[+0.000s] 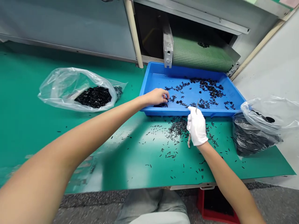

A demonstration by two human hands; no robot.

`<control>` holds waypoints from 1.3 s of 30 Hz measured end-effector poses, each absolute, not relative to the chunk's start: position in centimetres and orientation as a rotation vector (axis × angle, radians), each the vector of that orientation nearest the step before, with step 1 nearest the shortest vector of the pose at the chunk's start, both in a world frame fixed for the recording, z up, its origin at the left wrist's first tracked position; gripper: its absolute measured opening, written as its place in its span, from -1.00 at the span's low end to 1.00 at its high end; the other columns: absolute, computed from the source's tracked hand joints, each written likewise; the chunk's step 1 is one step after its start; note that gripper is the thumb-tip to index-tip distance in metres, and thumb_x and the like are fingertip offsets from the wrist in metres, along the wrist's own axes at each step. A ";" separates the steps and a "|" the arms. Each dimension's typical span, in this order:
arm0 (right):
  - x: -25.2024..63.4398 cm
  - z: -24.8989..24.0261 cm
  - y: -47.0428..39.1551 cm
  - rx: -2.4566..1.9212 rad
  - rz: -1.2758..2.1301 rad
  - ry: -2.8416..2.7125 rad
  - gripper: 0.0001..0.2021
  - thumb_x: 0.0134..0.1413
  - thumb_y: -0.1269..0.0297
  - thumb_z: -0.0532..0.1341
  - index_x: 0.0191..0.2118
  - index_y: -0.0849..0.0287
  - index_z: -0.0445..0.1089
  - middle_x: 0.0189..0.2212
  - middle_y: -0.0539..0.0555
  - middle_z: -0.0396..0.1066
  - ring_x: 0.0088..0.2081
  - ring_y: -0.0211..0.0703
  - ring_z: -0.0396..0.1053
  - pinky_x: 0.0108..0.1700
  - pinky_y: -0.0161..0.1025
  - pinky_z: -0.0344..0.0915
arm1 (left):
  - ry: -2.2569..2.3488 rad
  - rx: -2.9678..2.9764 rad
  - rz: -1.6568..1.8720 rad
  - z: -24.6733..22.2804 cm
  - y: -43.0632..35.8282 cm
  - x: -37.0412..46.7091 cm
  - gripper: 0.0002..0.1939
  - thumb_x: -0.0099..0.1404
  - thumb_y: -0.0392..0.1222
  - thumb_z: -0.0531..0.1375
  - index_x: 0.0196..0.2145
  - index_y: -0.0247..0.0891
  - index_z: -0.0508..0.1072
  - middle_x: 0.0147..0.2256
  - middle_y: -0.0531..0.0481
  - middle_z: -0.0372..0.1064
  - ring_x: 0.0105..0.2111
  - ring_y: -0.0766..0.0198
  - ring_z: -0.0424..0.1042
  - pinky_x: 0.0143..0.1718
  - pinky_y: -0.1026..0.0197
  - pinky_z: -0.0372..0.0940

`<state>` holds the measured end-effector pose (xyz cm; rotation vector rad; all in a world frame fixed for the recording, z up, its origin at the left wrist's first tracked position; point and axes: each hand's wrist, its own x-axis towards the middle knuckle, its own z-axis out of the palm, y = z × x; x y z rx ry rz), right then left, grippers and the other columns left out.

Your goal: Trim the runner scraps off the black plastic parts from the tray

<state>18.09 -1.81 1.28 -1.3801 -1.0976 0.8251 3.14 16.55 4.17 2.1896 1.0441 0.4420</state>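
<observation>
My left hand (158, 96) is bare and reaches over the near left part of the blue tray (158, 81). Its fingers are curled together beside small black parts (182, 85); whatever is between them is too small to make out. My right hand (197, 126) wears a white glove and is closed around a thin pointed metal tool (197, 104). The tool's tip points up over the tray's front rim, and a brownish wrapped end (189, 141) sticks out below the fist. Under and beside this hand lies a pile of short black pieces (178, 126).
An open plastic bag of black ring-like parts (94, 97) lies on the green table (112, 168) at left. Another bag with black discs (254, 133) stands at right. Behind the tray, a green conveyor belt (198, 54) ends above its rim. Below the table edge is a red bin (201, 202).
</observation>
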 end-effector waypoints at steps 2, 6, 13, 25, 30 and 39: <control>17.9 1.9 -1.9 -1.296 0.836 -0.858 -0.66 0.25 -0.07 -0.10 -0.09 0.05 0.16 -0.55 -0.13 0.03 -0.69 -0.39 -0.06 -0.71 -0.41 -0.03 | 1.029 2.018 0.615 4.7 16.5 2.8 -0.88 -0.06 -0.40 0.26 -0.50 -0.26 0.47 -0.44 -0.03 0.39 -0.51 0.30 0.30 -0.44 0.26 0.14; 18.0 3.1 -2.1 -1.146 0.876 -0.777 -0.77 0.23 0.04 -0.01 -0.16 0.06 0.19 -0.59 -0.15 0.05 -0.71 -0.40 -0.06 -0.72 -0.40 -0.04 | 0.922 1.561 0.958 6.7 13.6 1.8 -0.83 -0.06 -0.46 0.23 -0.46 -0.29 0.40 -0.43 -0.02 0.36 -0.54 0.35 0.32 -0.50 0.27 0.21; 16.9 4.5 -4.0 -1.093 0.994 -0.978 -0.73 0.16 0.03 0.15 -0.17 0.10 0.28 -0.68 -0.19 -0.04 -0.70 -0.38 -0.12 -0.71 -0.38 -0.11 | 0.706 1.001 0.982 4.4 1.4 -1.3 -0.81 0.00 -0.32 0.35 -0.39 -0.30 0.45 -0.38 -0.01 0.43 -0.42 0.35 0.43 -0.36 0.28 0.32; 15.0 4.7 -5.4 -1.218 1.341 -1.074 -0.71 0.15 0.00 0.18 -0.35 0.15 0.28 -0.73 -0.21 -0.02 -0.73 -0.43 -0.09 -0.74 -0.42 -0.11 | 0.582 0.691 0.781 0.5 0.0 -3.1 -0.77 -0.02 -0.26 0.41 -0.35 -0.29 0.52 -0.45 0.03 0.43 -0.48 0.42 0.40 -0.43 0.35 0.30; 14.5 4.6 -5.7 -1.217 1.361 -0.955 -0.78 0.18 0.06 0.18 -0.27 0.13 0.31 -0.67 -0.19 0.13 -0.77 -0.46 -0.06 -0.75 -0.43 -0.09 | 0.538 0.593 0.756 0.9 -0.6 -3.5 -0.77 -0.04 -0.28 0.42 -0.38 -0.31 0.52 -0.43 0.03 0.44 -0.48 0.45 0.39 -0.41 0.38 0.32; 14.3 4.1 -6.0 -1.267 1.283 -1.166 -0.79 0.22 0.13 0.13 -0.26 0.17 0.36 -0.71 -0.19 0.05 -0.73 -0.42 -0.06 -0.70 -0.39 -0.08 | 0.522 0.531 0.725 1.3 -0.6 -3.5 -0.73 -0.04 -0.35 0.40 -0.32 -0.29 0.52 -0.41 0.05 0.40 -0.45 0.41 0.41 -0.44 0.37 0.32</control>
